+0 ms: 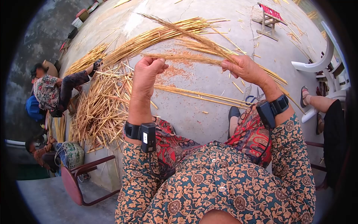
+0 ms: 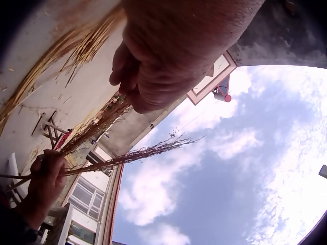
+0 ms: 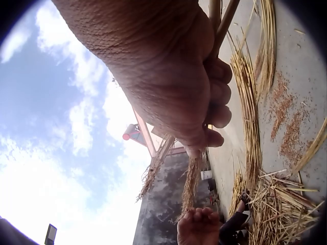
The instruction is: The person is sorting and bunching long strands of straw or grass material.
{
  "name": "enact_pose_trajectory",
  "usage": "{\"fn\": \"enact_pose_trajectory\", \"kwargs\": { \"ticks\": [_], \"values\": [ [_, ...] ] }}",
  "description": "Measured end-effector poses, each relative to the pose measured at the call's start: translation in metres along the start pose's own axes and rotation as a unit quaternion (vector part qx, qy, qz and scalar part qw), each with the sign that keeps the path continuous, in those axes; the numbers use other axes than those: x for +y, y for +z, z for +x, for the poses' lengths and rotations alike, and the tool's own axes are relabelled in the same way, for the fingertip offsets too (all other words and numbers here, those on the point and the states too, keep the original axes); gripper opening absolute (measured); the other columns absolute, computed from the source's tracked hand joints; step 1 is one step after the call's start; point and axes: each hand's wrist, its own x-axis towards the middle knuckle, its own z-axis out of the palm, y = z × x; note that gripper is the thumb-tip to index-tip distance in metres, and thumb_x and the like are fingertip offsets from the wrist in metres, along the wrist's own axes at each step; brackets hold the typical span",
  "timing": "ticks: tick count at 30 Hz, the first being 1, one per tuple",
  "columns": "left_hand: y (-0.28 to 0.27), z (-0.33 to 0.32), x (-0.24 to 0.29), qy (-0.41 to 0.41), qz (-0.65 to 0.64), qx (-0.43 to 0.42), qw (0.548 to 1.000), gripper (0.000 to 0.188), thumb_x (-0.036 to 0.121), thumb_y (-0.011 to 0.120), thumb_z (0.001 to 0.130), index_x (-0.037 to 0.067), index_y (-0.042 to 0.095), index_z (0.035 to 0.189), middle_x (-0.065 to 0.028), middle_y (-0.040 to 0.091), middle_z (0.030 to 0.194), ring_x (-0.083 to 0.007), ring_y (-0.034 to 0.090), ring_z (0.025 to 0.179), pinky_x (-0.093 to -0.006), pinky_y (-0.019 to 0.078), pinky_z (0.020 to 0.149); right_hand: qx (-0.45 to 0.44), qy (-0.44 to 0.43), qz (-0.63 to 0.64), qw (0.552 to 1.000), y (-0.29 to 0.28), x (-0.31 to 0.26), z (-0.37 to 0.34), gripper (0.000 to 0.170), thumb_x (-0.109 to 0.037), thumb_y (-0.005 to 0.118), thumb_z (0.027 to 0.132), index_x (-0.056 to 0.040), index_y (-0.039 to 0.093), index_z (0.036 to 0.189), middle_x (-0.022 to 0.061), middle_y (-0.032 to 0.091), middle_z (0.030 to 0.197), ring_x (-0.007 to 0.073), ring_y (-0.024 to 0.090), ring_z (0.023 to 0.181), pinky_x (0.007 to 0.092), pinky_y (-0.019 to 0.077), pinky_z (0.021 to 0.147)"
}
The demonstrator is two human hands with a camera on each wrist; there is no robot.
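Observation:
Two brushy stalk heads fan out from the right hand (image 1: 244,70), which grips their stems; in the right wrist view the fingers of the right hand (image 3: 168,87) curl round two stems (image 3: 223,30). One head (image 1: 186,58) runs across to the left hand (image 1: 149,72), whose thumb and fingers pinch its tip. The other head (image 1: 186,33) points up and left, free of the left hand. From the left wrist view, the left hand (image 2: 153,66) holds the brushy end (image 2: 97,125), while the second head (image 2: 148,153) sticks out against the sky.
Long stalk bundles (image 1: 149,39) lie on the concrete beyond the hands, with a heap of short stalks (image 1: 99,108) at left. Scissors (image 1: 254,98) lie near the right knee. A small stool (image 1: 269,20), white chair (image 1: 320,65), red-brown chair (image 1: 72,186) and seated people (image 1: 48,91) surround the area.

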Motion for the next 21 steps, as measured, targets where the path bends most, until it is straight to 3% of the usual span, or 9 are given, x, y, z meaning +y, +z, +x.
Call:
{"fn": "enact_pose_trajectory", "kwargs": {
  "ticks": [8, 11, 17, 21],
  "values": [
    [-0.0014, 0.0022, 0.0012, -0.002, 0.005, 0.033, 0.999, 0.015, 0.011, 0.062, 0.084, 0.001, 0.061, 0.095, -0.0036, 0.064, 0.083, -0.0129, 0.064, 0.075, -0.0230, 0.0503, 0.068, -0.006, 0.008, -0.003, 1.000, -0.0022, -0.0041, -0.0002, 0.040, -0.043, 0.053, 0.094, -0.0045, 0.064, 0.088, 0.0001, 0.049, 0.059, 0.0086, 0.046, 0.052, 0.0245, 0.0404, 0.049],
    [0.0024, 0.0028, -0.0024, 0.034, 0.007, 0.031, 0.999, 0.013, 0.011, 0.061, 0.084, 0.003, 0.061, 0.095, -0.0028, 0.064, 0.084, -0.0123, 0.063, 0.076, -0.0230, 0.0498, 0.068, -0.004, 0.013, -0.019, 1.000, -0.0018, -0.0045, -0.0009, 0.040, -0.042, 0.052, 0.094, -0.0045, 0.064, 0.088, 0.0003, 0.049, 0.058, 0.0088, 0.046, 0.052, 0.0249, 0.0402, 0.049],
    [-0.0015, -0.0018, -0.0007, -0.064, -0.004, -0.025, 0.998, 0.007, 0.013, 0.063, 0.085, 0.008, 0.060, 0.090, -0.0012, 0.064, 0.083, -0.0106, 0.062, 0.075, -0.0205, 0.0472, 0.065, 0.011, 0.014, -0.011, 1.000, -0.0010, 0.0026, -0.0008, 0.039, -0.044, 0.051, 0.094, -0.0066, 0.062, 0.086, 0.0014, 0.047, 0.053, 0.0117, 0.046, 0.051, 0.0286, 0.0398, 0.050],
    [0.0061, -0.0015, -0.0016, 0.129, 0.083, 0.074, 0.985, 0.011, 0.011, 0.066, 0.083, 0.007, 0.061, 0.092, -0.0007, 0.061, 0.080, -0.0097, 0.058, 0.069, -0.0215, 0.0468, 0.064, 0.014, 0.004, -0.028, 1.000, -0.0018, -0.0001, -0.0011, 0.040, -0.043, 0.050, 0.094, -0.0065, 0.062, 0.086, 0.0017, 0.047, 0.053, 0.0123, 0.047, 0.051, 0.0288, 0.0402, 0.051]
  ]
}}
